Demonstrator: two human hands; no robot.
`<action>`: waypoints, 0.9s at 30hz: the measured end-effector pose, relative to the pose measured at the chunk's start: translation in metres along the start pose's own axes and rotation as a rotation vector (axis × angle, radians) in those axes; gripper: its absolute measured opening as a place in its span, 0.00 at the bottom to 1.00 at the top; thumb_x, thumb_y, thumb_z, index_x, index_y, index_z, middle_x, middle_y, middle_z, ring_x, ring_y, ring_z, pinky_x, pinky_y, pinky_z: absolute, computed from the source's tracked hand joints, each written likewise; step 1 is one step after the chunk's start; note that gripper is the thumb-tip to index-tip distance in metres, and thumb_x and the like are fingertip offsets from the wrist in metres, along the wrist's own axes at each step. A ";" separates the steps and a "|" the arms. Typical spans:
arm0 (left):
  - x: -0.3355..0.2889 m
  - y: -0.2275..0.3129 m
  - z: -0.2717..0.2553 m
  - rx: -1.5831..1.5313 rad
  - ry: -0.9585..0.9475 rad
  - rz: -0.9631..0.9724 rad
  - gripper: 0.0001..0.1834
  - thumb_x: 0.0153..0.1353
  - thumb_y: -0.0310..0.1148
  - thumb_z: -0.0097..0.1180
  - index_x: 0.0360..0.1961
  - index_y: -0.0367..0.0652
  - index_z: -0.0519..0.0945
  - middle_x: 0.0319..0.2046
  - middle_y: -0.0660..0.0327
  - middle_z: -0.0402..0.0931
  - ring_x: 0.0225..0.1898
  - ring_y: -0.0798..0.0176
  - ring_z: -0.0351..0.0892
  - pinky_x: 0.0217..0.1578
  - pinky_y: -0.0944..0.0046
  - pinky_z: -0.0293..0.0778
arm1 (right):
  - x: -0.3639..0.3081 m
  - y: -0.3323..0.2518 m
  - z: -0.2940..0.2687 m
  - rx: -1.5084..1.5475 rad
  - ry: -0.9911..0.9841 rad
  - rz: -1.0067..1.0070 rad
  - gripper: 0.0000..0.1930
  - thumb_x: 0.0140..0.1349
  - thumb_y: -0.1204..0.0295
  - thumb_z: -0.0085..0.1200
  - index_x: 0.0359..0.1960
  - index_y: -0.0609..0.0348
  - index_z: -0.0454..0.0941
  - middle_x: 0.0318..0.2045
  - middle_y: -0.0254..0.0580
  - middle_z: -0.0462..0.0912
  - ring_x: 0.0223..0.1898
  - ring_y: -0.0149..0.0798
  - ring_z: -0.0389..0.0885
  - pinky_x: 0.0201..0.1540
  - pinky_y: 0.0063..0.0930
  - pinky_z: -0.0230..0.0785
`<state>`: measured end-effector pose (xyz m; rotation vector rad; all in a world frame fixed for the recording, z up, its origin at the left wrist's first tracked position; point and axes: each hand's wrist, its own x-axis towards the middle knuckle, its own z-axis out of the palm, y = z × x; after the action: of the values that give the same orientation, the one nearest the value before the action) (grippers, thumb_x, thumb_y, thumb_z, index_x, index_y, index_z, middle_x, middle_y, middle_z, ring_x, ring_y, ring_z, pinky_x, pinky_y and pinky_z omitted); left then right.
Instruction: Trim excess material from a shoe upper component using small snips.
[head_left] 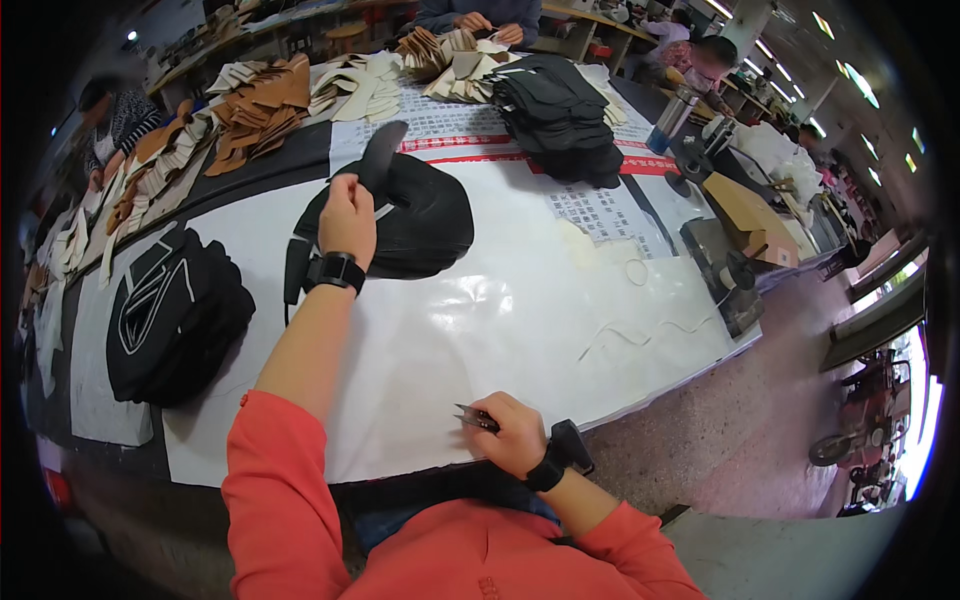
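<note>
My left hand is stretched out over a pile of black leather-like pieces on the white-covered table. Its fingers are closed on the edge of one black piece, whose curved end stands up above the pile. Close to the table's front edge, my right hand is wrapped round small dark thread snips, their pointed tips turned left. To the left of my left forearm sits another stack of black pieces with white edging lines. My fingertips on the raised piece are partly hidden.
A tall black stack stands at the back, beside brown pieces and cream pieces. A steel flask, a cardboard box and a dark metal device line the right side. Loose thread lies nearer. Other people work around the table.
</note>
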<state>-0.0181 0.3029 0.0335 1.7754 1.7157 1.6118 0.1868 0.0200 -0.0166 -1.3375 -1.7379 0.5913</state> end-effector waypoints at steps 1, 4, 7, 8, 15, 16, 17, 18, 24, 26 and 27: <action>0.002 0.012 -0.012 -0.001 -0.013 0.011 0.14 0.71 0.38 0.50 0.51 0.43 0.77 0.40 0.48 0.85 0.43 0.42 0.84 0.43 0.48 0.78 | -0.003 -0.002 -0.002 -0.025 0.003 0.011 0.10 0.51 0.78 0.63 0.37 0.59 0.82 0.31 0.42 0.82 0.29 0.45 0.83 0.32 0.32 0.76; -0.006 0.016 -0.037 0.038 -0.086 0.073 0.13 0.71 0.37 0.50 0.50 0.43 0.77 0.38 0.48 0.84 0.41 0.42 0.84 0.41 0.48 0.78 | -0.002 0.000 0.000 -0.027 -0.033 0.037 0.10 0.52 0.77 0.64 0.37 0.58 0.82 0.32 0.41 0.83 0.29 0.46 0.84 0.32 0.33 0.76; -0.032 0.039 -0.067 0.108 -0.310 0.209 0.11 0.71 0.36 0.50 0.49 0.43 0.77 0.34 0.47 0.83 0.37 0.42 0.84 0.38 0.48 0.77 | -0.006 0.003 0.000 0.000 -0.042 0.060 0.10 0.52 0.77 0.64 0.38 0.59 0.82 0.32 0.43 0.82 0.30 0.48 0.83 0.33 0.34 0.76; -0.047 0.049 -0.080 0.160 -0.480 0.260 0.11 0.71 0.35 0.50 0.48 0.43 0.77 0.31 0.47 0.82 0.35 0.41 0.83 0.37 0.50 0.76 | -0.006 0.003 -0.003 0.021 -0.055 0.088 0.10 0.53 0.76 0.65 0.38 0.60 0.82 0.32 0.45 0.83 0.31 0.47 0.83 0.34 0.32 0.76; -0.183 0.056 -0.128 0.282 -0.898 0.475 0.06 0.61 0.34 0.58 0.39 0.50 0.80 0.25 0.58 0.80 0.28 0.50 0.82 0.28 0.49 0.75 | 0.028 0.033 -0.058 -0.014 0.163 0.220 0.14 0.67 0.71 0.64 0.26 0.65 0.76 0.17 0.36 0.69 0.23 0.25 0.62 0.26 0.27 0.60; -0.197 0.061 -0.132 0.263 -0.914 0.471 0.06 0.59 0.34 0.59 0.37 0.49 0.80 0.25 0.59 0.79 0.29 0.50 0.82 0.27 0.49 0.75 | 0.038 0.036 -0.076 -0.083 0.180 0.215 0.16 0.67 0.69 0.64 0.24 0.65 0.73 0.16 0.35 0.67 0.23 0.26 0.59 0.25 0.27 0.57; -0.208 0.064 -0.138 0.200 -0.898 0.487 0.06 0.59 0.34 0.61 0.37 0.49 0.80 0.26 0.60 0.80 0.30 0.51 0.82 0.28 0.50 0.75 | 0.047 0.044 -0.093 -0.140 0.159 0.203 0.18 0.67 0.69 0.64 0.23 0.65 0.71 0.16 0.35 0.66 0.23 0.26 0.59 0.25 0.27 0.57; -0.218 0.065 -0.141 0.130 -0.882 0.511 0.06 0.58 0.33 0.62 0.36 0.48 0.80 0.27 0.61 0.81 0.31 0.52 0.83 0.28 0.50 0.76 | 0.056 0.053 -0.110 -0.203 0.144 0.193 0.20 0.68 0.68 0.64 0.22 0.65 0.69 0.16 0.35 0.64 0.23 0.26 0.58 0.25 0.27 0.56; -0.242 0.064 -0.167 -0.064 -0.811 0.368 0.09 0.57 0.31 0.66 0.39 0.44 0.82 0.35 0.57 0.82 0.38 0.50 0.83 0.38 0.54 0.78 | 0.098 0.089 -0.178 -0.449 -0.111 0.101 0.11 0.57 0.68 0.69 0.36 0.63 0.86 0.36 0.47 0.86 0.37 0.45 0.85 0.42 0.32 0.75; -0.242 0.055 -0.174 0.020 -0.671 0.290 0.09 0.56 0.25 0.65 0.39 0.42 0.82 0.35 0.56 0.81 0.38 0.48 0.81 0.39 0.54 0.77 | 0.107 0.082 -0.190 -0.628 -0.283 0.114 0.11 0.53 0.70 0.69 0.38 0.59 0.86 0.40 0.45 0.86 0.40 0.47 0.84 0.44 0.35 0.76; -0.240 0.052 -0.178 0.079 -0.637 0.271 0.10 0.55 0.25 0.65 0.40 0.42 0.82 0.37 0.56 0.81 0.39 0.48 0.81 0.40 0.54 0.77 | 0.109 0.084 -0.193 -0.630 -0.282 0.117 0.11 0.53 0.70 0.69 0.38 0.59 0.86 0.40 0.45 0.86 0.40 0.47 0.84 0.44 0.35 0.76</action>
<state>-0.0603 0.0036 0.0122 2.3043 1.2905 0.8919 0.3860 0.1252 0.0572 -1.8652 -2.1959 0.3085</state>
